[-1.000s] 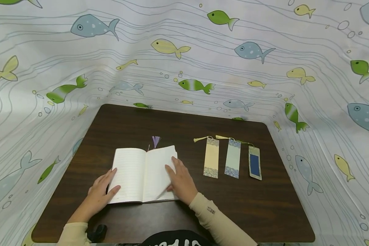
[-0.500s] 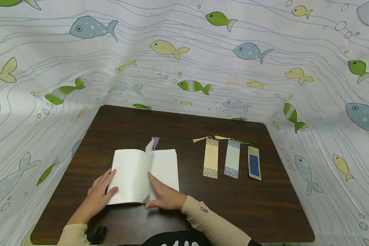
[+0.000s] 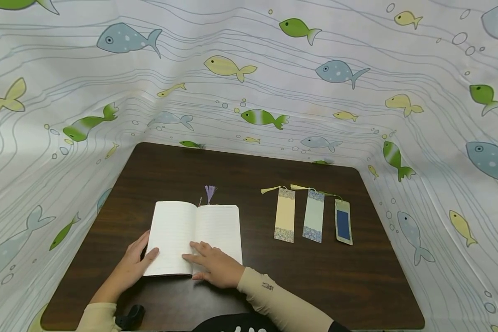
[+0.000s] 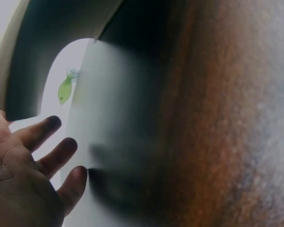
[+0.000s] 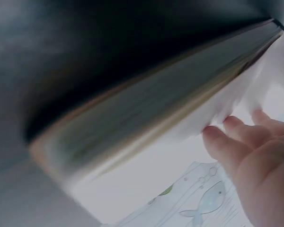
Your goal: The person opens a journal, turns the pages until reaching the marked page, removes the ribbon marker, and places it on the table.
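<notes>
A notebook (image 3: pixel 172 235) with lined pages lies open on the dark table, and a purple tassel (image 3: pixel 210 192) sticks out past its top edge. My left hand (image 3: pixel 132 263) is at the notebook's left edge, thumb on the page margin; the left wrist view shows its fingers (image 4: pixel 72 188) extended and apart. Across the lower part of the spread, near the centre fold, my right hand (image 3: pixel 217 266) rests with fingers pointing left. In the right wrist view its fingertips (image 5: pixel 215 135) touch the white page above the thick stack of page edges (image 5: pixel 146 101).
Right of the notebook lie three tasselled bookmarks: one cream (image 3: pixel 285 215), one pale blue-green (image 3: pixel 313 216), one with a dark blue panel (image 3: pixel 343 222). A black object (image 3: pixel 130 317) sits by the left wrist. Fish-patterned cloth (image 3: pixel 249 83) surrounds the table (image 3: pixel 315 286).
A page on the right side has been turned over to the left. My right hand swept from the right page's outer edge to the centre fold. My left hand stayed nearly still.
</notes>
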`<state>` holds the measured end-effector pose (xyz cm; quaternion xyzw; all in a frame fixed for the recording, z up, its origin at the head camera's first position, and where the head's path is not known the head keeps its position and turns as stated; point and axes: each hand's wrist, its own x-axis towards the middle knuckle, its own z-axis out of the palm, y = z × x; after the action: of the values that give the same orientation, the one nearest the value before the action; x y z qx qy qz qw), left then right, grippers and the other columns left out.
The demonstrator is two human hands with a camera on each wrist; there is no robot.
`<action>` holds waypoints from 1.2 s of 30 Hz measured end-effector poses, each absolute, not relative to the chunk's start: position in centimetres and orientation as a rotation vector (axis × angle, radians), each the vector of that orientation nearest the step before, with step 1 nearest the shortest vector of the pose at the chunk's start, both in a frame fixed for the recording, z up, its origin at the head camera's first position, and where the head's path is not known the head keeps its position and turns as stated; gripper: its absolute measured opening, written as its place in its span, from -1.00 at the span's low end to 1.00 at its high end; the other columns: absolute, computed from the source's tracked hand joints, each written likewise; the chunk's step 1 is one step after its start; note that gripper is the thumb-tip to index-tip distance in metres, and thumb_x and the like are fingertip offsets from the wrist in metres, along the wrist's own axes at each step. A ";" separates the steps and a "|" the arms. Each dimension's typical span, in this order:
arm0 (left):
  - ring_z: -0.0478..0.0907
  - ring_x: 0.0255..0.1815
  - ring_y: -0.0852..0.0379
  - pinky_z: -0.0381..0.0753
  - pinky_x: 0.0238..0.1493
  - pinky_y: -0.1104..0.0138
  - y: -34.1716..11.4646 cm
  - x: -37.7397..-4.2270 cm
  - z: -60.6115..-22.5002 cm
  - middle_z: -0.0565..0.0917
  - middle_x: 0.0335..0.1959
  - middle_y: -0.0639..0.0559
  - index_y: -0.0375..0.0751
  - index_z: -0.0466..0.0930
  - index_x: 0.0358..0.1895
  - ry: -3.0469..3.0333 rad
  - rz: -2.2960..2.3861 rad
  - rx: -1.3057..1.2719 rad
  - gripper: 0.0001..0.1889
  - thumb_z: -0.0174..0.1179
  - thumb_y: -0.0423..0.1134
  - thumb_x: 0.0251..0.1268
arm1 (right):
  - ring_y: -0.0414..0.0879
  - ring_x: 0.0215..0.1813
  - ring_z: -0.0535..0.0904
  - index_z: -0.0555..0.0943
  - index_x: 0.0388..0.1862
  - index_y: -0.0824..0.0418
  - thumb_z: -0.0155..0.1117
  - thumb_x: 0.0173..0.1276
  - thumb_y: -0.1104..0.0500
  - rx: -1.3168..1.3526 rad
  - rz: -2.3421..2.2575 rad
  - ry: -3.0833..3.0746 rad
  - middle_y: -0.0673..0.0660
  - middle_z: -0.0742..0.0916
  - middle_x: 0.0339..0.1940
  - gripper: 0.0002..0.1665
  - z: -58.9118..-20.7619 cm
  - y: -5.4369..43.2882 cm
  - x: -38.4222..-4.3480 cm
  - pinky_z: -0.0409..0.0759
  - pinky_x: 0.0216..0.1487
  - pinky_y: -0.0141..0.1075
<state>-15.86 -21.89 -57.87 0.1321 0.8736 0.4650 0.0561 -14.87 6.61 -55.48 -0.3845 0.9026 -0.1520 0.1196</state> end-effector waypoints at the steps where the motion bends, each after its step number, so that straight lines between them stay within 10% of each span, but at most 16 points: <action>1: -0.09 0.47 -0.64 -0.01 0.25 -0.52 -21.9 -15.9 -57.9 0.00 0.54 -0.59 -0.52 -0.06 0.57 2.656 1.360 0.386 -0.22 0.04 -0.06 0.60 | 0.04 0.61 0.20 0.29 0.60 -0.02 0.20 0.54 -0.05 -1.121 -0.449 2.643 0.13 0.29 0.63 -0.29 -55.5 6.8 -15.0 0.31 0.48 -0.14; 7: -0.05 0.45 -0.65 0.06 0.24 -0.50 -22.2 -15.5 -58.3 0.03 0.52 -0.61 -0.47 -0.15 0.60 2.668 1.298 0.395 -0.11 0.16 -0.06 0.53 | 0.11 0.61 0.18 0.33 0.57 0.15 0.29 0.48 0.20 -1.041 -0.422 2.688 0.22 0.30 0.61 -0.28 -56.5 9.1 -15.3 0.28 0.50 -0.08; 20: -0.05 0.44 -0.64 -0.01 0.04 -0.64 -22.2 -15.4 -58.3 0.02 0.57 -0.48 -0.22 0.05 0.62 2.731 1.144 0.394 -0.23 0.12 0.05 0.54 | 0.17 0.60 0.18 0.28 0.56 0.33 0.55 0.08 -0.24 -0.623 -0.195 2.875 0.25 0.29 0.61 0.21 -57.0 13.2 -16.2 0.38 0.39 0.17; 36: -0.05 0.43 -0.65 -0.03 0.06 -0.60 -22.0 -15.6 -58.2 0.03 0.56 -0.48 -0.19 0.05 0.62 2.763 1.099 0.405 -0.24 0.10 0.07 0.55 | 0.11 0.42 0.45 0.64 0.17 0.17 0.49 0.02 -0.33 -0.799 0.042 3.248 0.19 0.57 0.39 -0.15 -57.9 12.9 -16.8 0.38 0.34 0.28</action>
<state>-15.62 -22.04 -58.17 0.1347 0.9183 0.3655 0.0703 -16.76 12.94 -57.94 -0.2378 0.9659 0.0124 -0.1016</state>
